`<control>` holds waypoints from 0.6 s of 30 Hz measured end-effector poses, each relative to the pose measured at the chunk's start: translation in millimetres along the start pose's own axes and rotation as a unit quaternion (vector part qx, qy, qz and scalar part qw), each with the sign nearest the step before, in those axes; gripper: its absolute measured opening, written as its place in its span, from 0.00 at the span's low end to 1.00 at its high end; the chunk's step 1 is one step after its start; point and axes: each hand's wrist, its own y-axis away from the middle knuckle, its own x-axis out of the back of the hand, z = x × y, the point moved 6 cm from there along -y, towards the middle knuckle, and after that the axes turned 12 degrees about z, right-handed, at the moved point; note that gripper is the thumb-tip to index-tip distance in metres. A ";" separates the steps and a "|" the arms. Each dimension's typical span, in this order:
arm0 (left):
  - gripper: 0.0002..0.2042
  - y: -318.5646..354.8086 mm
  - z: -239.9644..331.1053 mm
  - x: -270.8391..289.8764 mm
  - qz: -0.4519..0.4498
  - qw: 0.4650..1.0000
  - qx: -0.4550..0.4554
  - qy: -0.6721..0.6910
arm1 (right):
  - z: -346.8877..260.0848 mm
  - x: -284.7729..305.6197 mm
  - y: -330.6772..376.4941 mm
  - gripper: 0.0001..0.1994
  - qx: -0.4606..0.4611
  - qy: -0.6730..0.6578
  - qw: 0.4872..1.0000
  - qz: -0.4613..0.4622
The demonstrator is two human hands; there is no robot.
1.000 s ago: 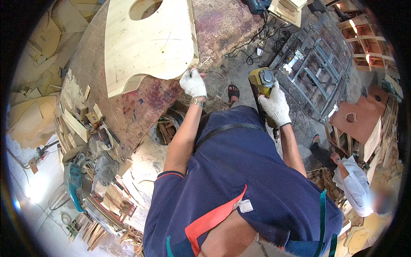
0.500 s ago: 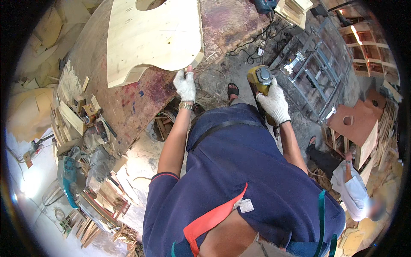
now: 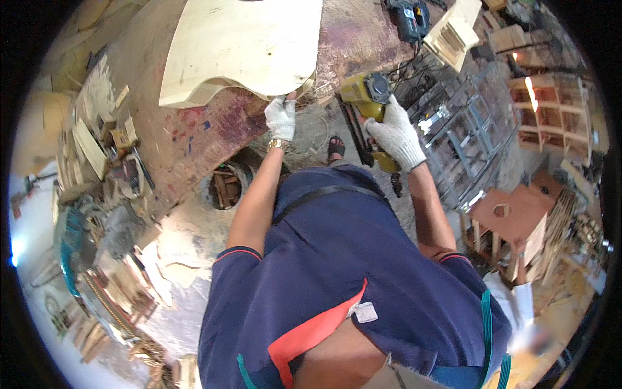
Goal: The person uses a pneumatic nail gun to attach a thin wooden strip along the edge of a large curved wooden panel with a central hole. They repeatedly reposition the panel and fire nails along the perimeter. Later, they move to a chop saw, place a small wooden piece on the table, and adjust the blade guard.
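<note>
A pale wooden panel with a wavy near edge and thick sides lies on the stained workbench. At its near right corner my left hand, in a white knit glove, is closed on the edge. To the right, beyond the bench edge, my gloved right hand is wrapped round the grip of a yellow and black nail gun. The gun is held up over the floor, apart from the panel, with its long magazine toward me.
A dark power tool sits on the bench's far right, beside stacked wood pieces. Metal frames stand at right. Another person is by a brown board. Wood scraps and tools crowd the left. A round bin holds offcuts.
My right hand has brought the nail gun up and left, closer to the panel. My left hand keeps its hold on the panel's corner. The whole view has shifted slightly.
</note>
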 end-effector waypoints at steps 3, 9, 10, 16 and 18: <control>0.29 2.4 -52.2 -1.5 -0.011 0.993 0.117 -0.005 | -24.2 -14.0 -18.2 0.26 0.042 0.025 0.999 -0.021; 0.34 -6.4 -16.4 8.7 0.033 0.993 0.088 -0.068 | -66.0 -33.5 -44.6 0.26 0.097 -0.012 0.991 -0.096; 0.34 -7.1 -15.4 8.5 0.027 0.993 0.093 -0.070 | -76.3 -34.3 -43.4 0.25 0.107 -0.010 0.988 -0.111; 0.35 -9.9 -31.9 -1.9 -0.040 0.985 0.145 -0.087 | -97.9 -51.7 -49.3 0.21 0.107 0.065 0.982 -0.141; 0.35 -9.7 -29.1 -2.6 -0.032 0.986 0.142 -0.086 | -99.8 -54.3 -51.6 0.19 0.108 0.082 0.981 -0.136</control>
